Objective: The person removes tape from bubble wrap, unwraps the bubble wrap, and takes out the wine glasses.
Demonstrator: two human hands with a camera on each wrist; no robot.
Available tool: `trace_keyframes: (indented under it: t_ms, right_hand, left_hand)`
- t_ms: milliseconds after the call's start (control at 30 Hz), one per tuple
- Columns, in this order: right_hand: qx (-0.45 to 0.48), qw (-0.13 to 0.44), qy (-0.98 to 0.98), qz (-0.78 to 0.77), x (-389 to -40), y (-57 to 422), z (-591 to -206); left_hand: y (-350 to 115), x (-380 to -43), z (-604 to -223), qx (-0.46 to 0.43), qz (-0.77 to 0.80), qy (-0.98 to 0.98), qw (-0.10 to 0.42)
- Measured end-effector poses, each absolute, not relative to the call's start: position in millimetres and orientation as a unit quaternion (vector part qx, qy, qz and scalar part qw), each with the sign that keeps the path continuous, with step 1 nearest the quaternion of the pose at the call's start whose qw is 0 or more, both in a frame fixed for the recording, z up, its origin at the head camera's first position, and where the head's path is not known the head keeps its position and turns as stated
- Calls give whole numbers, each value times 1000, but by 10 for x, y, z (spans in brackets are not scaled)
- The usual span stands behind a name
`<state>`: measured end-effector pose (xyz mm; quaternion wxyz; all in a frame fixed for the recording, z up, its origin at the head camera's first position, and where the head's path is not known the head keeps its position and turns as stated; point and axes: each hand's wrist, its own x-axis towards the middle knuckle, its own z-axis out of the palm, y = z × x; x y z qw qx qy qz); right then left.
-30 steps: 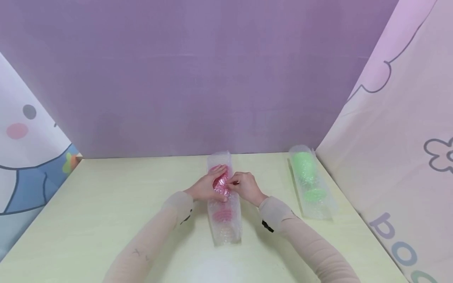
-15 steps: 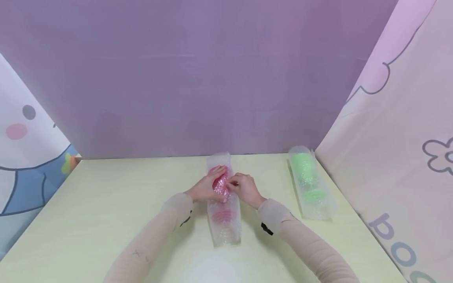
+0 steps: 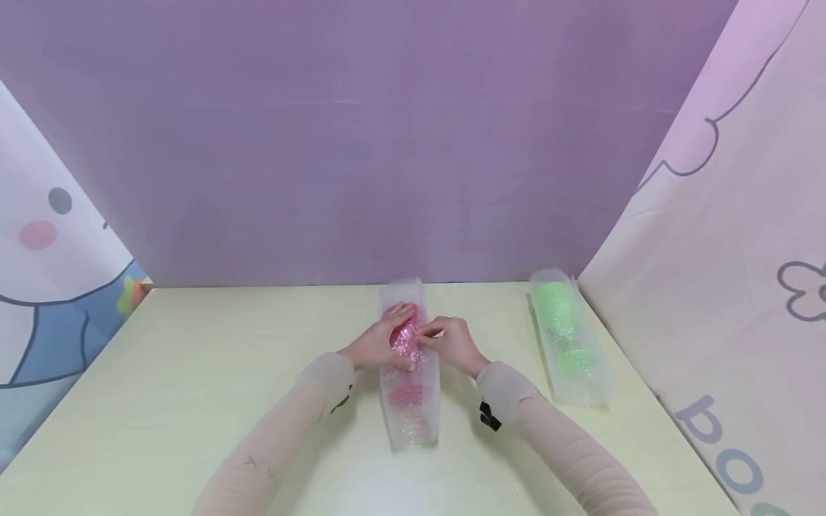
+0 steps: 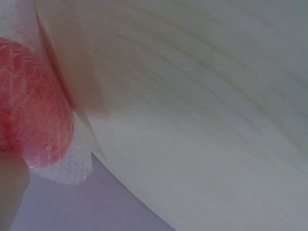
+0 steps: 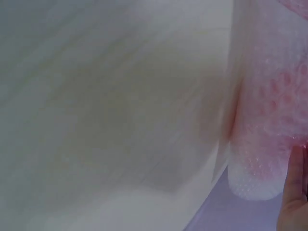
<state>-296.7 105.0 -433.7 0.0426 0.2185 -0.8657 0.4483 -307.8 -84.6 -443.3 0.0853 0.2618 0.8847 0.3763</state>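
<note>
A pink item in a long clear bubble-wrap package [image 3: 413, 419] lies at the middle of the table, its long side running away from me. My left hand [image 3: 376, 345] holds it from the left, fingers over the far part and thumb nearer me. From the right, my right hand [image 3: 454, 345] pinches at the wrap over the pink item with thumb and forefinger; what exactly lies between the fingertips is too small to tell. The left wrist view shows the rounded pink end [image 4: 36, 106] under bubble film beside a fingertip. Fingers touch the pink-tinted wrap [image 5: 262, 159] in the right wrist view.
A second bubble-wrap package [image 3: 568, 337] with a green item inside lies at the right, near the side wall. The pale table [image 3: 193, 401] ends at a purple back panel [image 3: 361, 179]. Printed side panels [image 3: 729, 251] enclose it.
The right forefinger looks straighter than before, while the hand stays at the same spot on the wrap. My left hand and both packages hold their places; the head view shifts slightly.
</note>
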Motion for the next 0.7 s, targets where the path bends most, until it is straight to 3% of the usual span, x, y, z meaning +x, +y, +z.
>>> trace_keyframes:
  t_ms: [200,700]
  right_hand:
    - [165,-31,-854,493,-3035,1107,-4326]
    - [172,-37,-837,519,-3014,1139,-4311]
  left_hand:
    - [-830,-3090,-4430,269,375,883,85]
    - [-795,-3083,-4403,253,373,888,93]
